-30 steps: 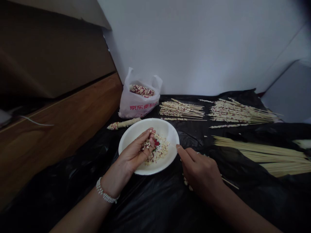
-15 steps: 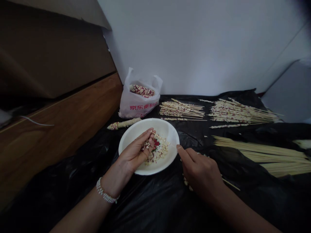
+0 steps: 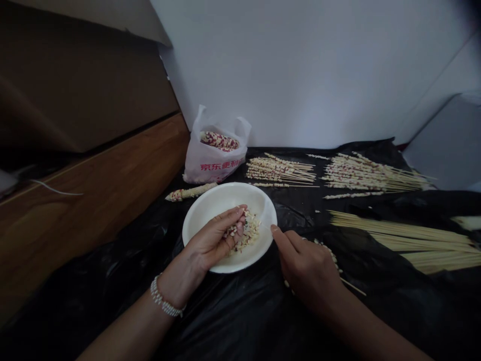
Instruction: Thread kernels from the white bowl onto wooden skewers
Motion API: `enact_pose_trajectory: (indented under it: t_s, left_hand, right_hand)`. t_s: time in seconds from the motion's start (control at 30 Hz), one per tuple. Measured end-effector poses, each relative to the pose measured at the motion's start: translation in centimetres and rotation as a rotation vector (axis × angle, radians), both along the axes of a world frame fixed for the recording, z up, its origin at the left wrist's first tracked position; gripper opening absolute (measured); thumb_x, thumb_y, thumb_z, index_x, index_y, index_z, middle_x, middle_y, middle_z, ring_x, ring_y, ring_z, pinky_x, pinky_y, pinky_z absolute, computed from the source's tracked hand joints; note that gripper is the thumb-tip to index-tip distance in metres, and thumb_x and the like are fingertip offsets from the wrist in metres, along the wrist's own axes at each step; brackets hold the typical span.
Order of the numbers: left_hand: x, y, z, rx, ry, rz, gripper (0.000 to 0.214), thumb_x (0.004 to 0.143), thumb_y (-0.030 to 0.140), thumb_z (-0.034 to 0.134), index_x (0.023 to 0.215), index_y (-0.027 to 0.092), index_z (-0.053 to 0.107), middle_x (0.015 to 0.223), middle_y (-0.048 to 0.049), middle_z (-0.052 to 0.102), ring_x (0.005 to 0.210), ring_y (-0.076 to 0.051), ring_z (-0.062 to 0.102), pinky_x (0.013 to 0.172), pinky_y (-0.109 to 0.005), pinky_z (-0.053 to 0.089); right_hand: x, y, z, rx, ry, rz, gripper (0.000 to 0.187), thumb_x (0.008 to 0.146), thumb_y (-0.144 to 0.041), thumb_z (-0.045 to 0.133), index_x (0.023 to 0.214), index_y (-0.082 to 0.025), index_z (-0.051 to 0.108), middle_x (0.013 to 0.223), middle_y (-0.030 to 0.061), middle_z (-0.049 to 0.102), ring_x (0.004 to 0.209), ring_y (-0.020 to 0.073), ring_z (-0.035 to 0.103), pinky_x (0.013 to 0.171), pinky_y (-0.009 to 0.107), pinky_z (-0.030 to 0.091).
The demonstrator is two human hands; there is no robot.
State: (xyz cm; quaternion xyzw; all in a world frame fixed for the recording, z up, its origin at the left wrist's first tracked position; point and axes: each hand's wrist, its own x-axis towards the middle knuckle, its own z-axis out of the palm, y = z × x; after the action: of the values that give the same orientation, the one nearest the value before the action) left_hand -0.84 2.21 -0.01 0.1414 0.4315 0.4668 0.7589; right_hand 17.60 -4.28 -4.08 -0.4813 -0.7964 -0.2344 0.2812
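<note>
My left hand (image 3: 216, 235) is cupped over the white bowl (image 3: 193, 215), its fingers curled around loose corn kernels (image 3: 231, 231) and thumb near the fingertips. More cream and dark red kernels (image 3: 250, 235) lie in the bowl. Just off the bowl's right rim, my right hand (image 3: 306, 260) is closed in a pinch. A thin bamboo skewer (image 3: 353, 287) sticks out behind it, and a faint thin line runs from its fingertips towards my left hand. Some kernels (image 3: 330, 253) show beside and beneath the right hand; whether they are threaded is hidden.
Behind the bowl stand a plastic bag (image 3: 212, 165) with corn cobs and a partly stripped cob (image 3: 191, 192). Kernel-threaded skewers lie in two piles, one smaller (image 3: 276, 169) and one larger (image 3: 361, 173). Bare skewers (image 3: 398, 230) lie at right on black plastic sheeting (image 3: 225, 311).
My left hand has shifted slightly right and down inside the bowl, and the stick tip at its fingers no longer shows. My right hand and the skewer have moved slightly left.
</note>
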Motion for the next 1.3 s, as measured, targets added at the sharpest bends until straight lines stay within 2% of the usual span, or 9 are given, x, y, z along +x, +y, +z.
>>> enact_pose_trajectory:
  t_s: [0.13, 0.37, 0.53, 0.7, 0.83, 1.0, 1.13, 1.3]
  left_hand:
    - [0.1, -0.1, 0.6, -0.009, -0.037, 0.029, 0.023, 0.077, -0.001, 0.062, 0.095, 0.012, 0.070, 0.080, -0.0067, 0.069, 0.069, -0.010, 0.066, 0.059, -0.014, 0.054]
    - [-0.8, 0.9, 1.3, -0.026, -0.117, 0.189, 0.025, 0.081, -0.001, 0.059, 0.103, 0.009, 0.067, 0.080, -0.0056, 0.068, 0.063, -0.007, 0.063, 0.059, -0.013, 0.055]
    - [-0.5, 0.6, 1.0, 0.043, -0.062, 0.168, 0.016, 0.081, -0.003, 0.058, 0.090, 0.006, 0.068, 0.081, -0.0078, 0.069, 0.065, -0.008, 0.066, 0.060, -0.014, 0.057]
    - [-0.1, 0.0, 0.4, 0.074, -0.016, 0.109, 0.016, 0.080, -0.002, 0.059, 0.089, 0.007, 0.069, 0.081, -0.0074, 0.069, 0.063, -0.007, 0.066, 0.060, -0.013, 0.058]
    - [0.2, -0.4, 0.2, 0.079, 0.004, 0.072, 0.017, 0.075, -0.002, 0.066, 0.089, 0.008, 0.070, 0.084, -0.0067, 0.070, 0.066, -0.008, 0.067, 0.063, -0.014, 0.058]
    - [-0.5, 0.1, 0.9, 0.008, -0.044, 0.120, 0.017, 0.075, -0.003, 0.064, 0.088, 0.008, 0.069, 0.082, -0.0067, 0.070, 0.065, -0.010, 0.067, 0.060, -0.016, 0.059]
    - [-1.6, 1.1, 1.6, 0.050, -0.071, 0.212, 0.020, 0.079, -0.004, 0.058, 0.092, 0.008, 0.068, 0.082, -0.0069, 0.070, 0.066, -0.009, 0.067, 0.060, -0.015, 0.059]
    - [-1.2, 0.9, 1.6, 0.079, -0.043, 0.219, 0.017, 0.080, -0.004, 0.057, 0.088, 0.007, 0.068, 0.079, -0.0070, 0.070, 0.063, -0.010, 0.067, 0.059, -0.016, 0.059]
  right_hand:
    - [0.0, 0.1, 0.3, 0.005, -0.019, -0.029, 0.029, 0.088, -0.011, 0.046, 0.111, -0.009, 0.064, 0.067, 0.0002, 0.059, 0.050, 0.0099, 0.048, 0.050, 0.028, 0.029]
    - [0.3, 0.2, 0.8, 0.014, -0.036, -0.050, 0.029, 0.088, -0.009, 0.043, 0.105, -0.011, 0.066, 0.067, 0.0004, 0.060, 0.053, 0.0126, 0.050, 0.051, 0.029, 0.030]
    - [0.2, -0.2, 0.9, 0.024, -0.012, -0.027, 0.030, 0.088, -0.008, 0.041, 0.103, -0.010, 0.066, 0.066, 0.0007, 0.059, 0.051, 0.0126, 0.050, 0.051, 0.029, 0.030]
    - [0.0, -0.2, 0.8, 0.033, 0.002, -0.016, 0.027, 0.089, -0.010, 0.042, 0.105, -0.008, 0.064, 0.067, 0.0009, 0.060, 0.052, 0.0114, 0.048, 0.050, 0.028, 0.031]
    - [0.0, -0.2, 0.9, 0.047, 0.003, -0.011, 0.030, 0.089, -0.009, 0.039, 0.105, -0.008, 0.065, 0.066, 0.0013, 0.059, 0.051, 0.0109, 0.047, 0.049, 0.027, 0.031]
    - [0.2, -0.1, 1.5, 0.067, -0.036, -0.040, 0.029, 0.089, -0.009, 0.042, 0.105, -0.011, 0.066, 0.063, -0.0002, 0.058, 0.051, 0.0114, 0.047, 0.051, 0.029, 0.029]
    - [0.4, 0.1, 1.6, 0.068, -0.018, -0.054, 0.027, 0.088, -0.010, 0.043, 0.099, -0.011, 0.067, 0.063, 0.0001, 0.057, 0.052, 0.0123, 0.047, 0.052, 0.029, 0.029]
    - [0.4, 0.0, 1.3, 0.056, 0.055, -0.002, 0.028, 0.087, -0.007, 0.041, 0.097, -0.010, 0.068, 0.063, 0.0010, 0.057, 0.051, 0.0118, 0.048, 0.051, 0.029, 0.029]
